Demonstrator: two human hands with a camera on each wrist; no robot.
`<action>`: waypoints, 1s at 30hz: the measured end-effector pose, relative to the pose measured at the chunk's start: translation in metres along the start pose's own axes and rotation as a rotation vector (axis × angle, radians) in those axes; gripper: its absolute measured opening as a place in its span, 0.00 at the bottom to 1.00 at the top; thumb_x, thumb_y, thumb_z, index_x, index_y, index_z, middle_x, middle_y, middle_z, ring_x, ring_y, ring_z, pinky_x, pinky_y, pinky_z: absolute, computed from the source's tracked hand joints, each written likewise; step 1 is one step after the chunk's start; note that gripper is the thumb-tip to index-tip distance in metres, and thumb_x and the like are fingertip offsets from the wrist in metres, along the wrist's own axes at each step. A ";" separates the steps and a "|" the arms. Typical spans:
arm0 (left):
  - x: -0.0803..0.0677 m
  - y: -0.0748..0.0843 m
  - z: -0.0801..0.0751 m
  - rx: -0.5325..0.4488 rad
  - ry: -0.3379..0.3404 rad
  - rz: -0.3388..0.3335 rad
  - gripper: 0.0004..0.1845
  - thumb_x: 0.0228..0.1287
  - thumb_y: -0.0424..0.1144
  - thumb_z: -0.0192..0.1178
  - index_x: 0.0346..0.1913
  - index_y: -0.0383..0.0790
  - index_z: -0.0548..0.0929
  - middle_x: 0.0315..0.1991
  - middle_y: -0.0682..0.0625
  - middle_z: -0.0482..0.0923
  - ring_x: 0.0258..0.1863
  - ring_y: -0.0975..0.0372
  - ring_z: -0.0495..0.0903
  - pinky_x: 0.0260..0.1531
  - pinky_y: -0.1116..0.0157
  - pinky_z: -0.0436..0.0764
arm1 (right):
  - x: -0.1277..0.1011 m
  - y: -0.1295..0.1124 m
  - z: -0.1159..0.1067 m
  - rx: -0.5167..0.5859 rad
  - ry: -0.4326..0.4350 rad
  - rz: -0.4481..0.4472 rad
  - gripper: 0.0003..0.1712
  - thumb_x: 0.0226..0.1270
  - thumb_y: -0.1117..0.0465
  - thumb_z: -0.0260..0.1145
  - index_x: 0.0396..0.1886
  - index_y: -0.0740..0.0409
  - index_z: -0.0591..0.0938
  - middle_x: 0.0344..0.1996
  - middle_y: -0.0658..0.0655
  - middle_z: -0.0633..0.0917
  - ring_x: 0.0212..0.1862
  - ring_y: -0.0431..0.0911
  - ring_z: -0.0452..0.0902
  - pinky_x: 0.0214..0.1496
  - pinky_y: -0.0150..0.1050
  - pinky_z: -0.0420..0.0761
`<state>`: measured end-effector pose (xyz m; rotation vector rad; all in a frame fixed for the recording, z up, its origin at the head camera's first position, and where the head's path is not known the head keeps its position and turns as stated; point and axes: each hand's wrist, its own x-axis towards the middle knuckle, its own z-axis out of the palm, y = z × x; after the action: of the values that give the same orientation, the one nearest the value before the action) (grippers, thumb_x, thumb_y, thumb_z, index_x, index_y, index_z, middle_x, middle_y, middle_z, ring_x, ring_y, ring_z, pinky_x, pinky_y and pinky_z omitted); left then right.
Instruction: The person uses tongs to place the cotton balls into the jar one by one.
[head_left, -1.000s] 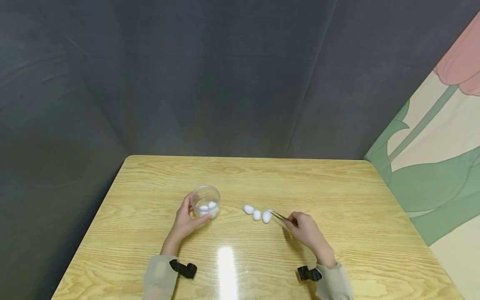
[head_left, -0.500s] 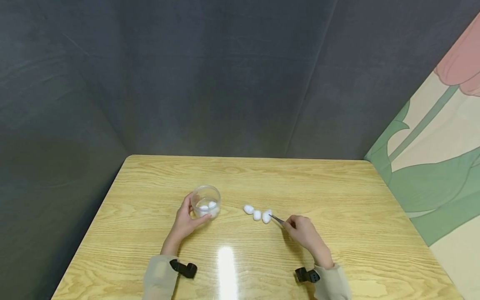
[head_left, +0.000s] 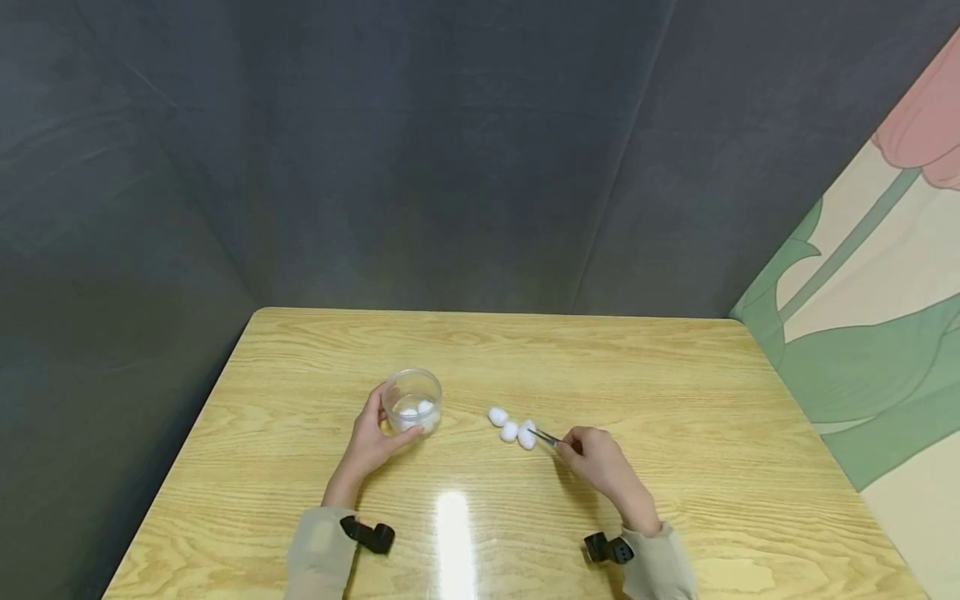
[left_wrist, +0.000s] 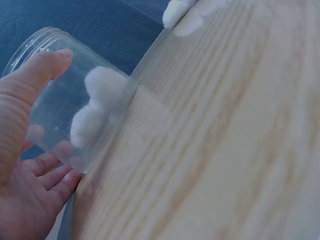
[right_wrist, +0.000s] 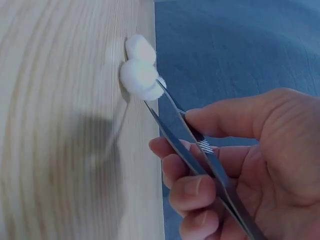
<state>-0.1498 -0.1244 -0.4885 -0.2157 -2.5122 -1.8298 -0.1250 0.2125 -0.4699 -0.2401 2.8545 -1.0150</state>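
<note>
- Right hand (head_left: 600, 461) pinches tweezers (right_wrist: 192, 137); tips pointing left, closing on the nearest cotton ball (head_left: 527, 437).
- Left hand (head_left: 369, 442) cups the jar (head_left: 412, 401), left of the balls.

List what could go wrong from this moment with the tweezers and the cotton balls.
1. The tweezers meet only the edge of the nearest cotton ball; so shallow a bite may slip off when lifted.
2. That ball touches its neighbour; fibres might snag and drag it along.
3. The left hand holds the light plastic jar only from one side; a knock from the tweezers could tip it.
</note>
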 end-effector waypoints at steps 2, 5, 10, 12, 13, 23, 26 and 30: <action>0.000 0.000 0.000 -0.002 0.000 0.001 0.45 0.49 0.29 0.71 0.68 0.30 0.57 0.63 0.30 0.63 0.57 0.40 0.67 0.56 0.44 0.65 | -0.001 -0.002 0.001 -0.017 0.000 -0.008 0.07 0.61 0.67 0.64 0.23 0.61 0.79 0.14 0.48 0.71 0.17 0.38 0.61 0.18 0.30 0.63; 0.000 0.000 0.000 0.001 -0.001 0.009 0.45 0.49 0.29 0.71 0.68 0.30 0.57 0.63 0.30 0.63 0.58 0.40 0.67 0.57 0.44 0.65 | -0.001 -0.004 0.003 -0.043 0.001 -0.022 0.08 0.60 0.67 0.64 0.22 0.60 0.79 0.15 0.48 0.72 0.18 0.38 0.62 0.19 0.30 0.64; 0.001 -0.002 -0.001 -0.005 -0.004 0.021 0.45 0.49 0.29 0.71 0.68 0.30 0.57 0.63 0.30 0.63 0.60 0.39 0.65 0.58 0.43 0.64 | -0.001 -0.005 0.008 -0.102 0.036 -0.079 0.09 0.59 0.69 0.66 0.20 0.58 0.78 0.15 0.47 0.71 0.18 0.38 0.62 0.20 0.30 0.64; 0.001 -0.002 0.000 -0.003 -0.005 0.016 0.45 0.49 0.29 0.71 0.69 0.30 0.57 0.63 0.30 0.63 0.60 0.40 0.65 0.58 0.43 0.64 | -0.002 -0.005 0.009 -0.115 0.056 -0.098 0.09 0.58 0.69 0.66 0.20 0.58 0.78 0.15 0.47 0.71 0.18 0.38 0.61 0.20 0.30 0.64; 0.001 -0.002 0.000 -0.003 -0.005 0.015 0.45 0.49 0.29 0.71 0.69 0.30 0.56 0.63 0.30 0.63 0.59 0.40 0.66 0.58 0.43 0.64 | -0.002 -0.005 0.009 -0.120 0.069 -0.107 0.09 0.57 0.69 0.67 0.20 0.58 0.78 0.16 0.47 0.72 0.18 0.37 0.62 0.20 0.30 0.64; 0.000 -0.001 0.000 0.006 0.001 0.003 0.45 0.49 0.29 0.71 0.68 0.31 0.57 0.63 0.30 0.64 0.58 0.40 0.67 0.57 0.45 0.65 | -0.005 -0.008 0.000 -0.090 0.147 -0.132 0.07 0.57 0.72 0.66 0.23 0.61 0.80 0.18 0.48 0.74 0.18 0.36 0.62 0.20 0.30 0.66; 0.000 -0.001 0.001 0.003 0.001 0.001 0.45 0.49 0.29 0.71 0.68 0.31 0.57 0.63 0.30 0.64 0.58 0.40 0.67 0.57 0.45 0.65 | -0.004 -0.009 -0.003 -0.081 0.164 -0.149 0.06 0.58 0.72 0.66 0.24 0.62 0.80 0.18 0.48 0.74 0.17 0.36 0.62 0.19 0.30 0.66; 0.001 0.000 0.000 -0.001 0.001 -0.006 0.45 0.49 0.29 0.71 0.68 0.31 0.57 0.63 0.30 0.64 0.58 0.40 0.67 0.57 0.46 0.65 | -0.003 -0.011 -0.007 -0.080 0.186 -0.171 0.06 0.57 0.73 0.66 0.25 0.62 0.80 0.18 0.49 0.75 0.17 0.36 0.62 0.18 0.30 0.66</action>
<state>-0.1504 -0.1241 -0.4889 -0.2078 -2.5147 -1.8328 -0.1217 0.2088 -0.4577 -0.4248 3.0912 -1.0018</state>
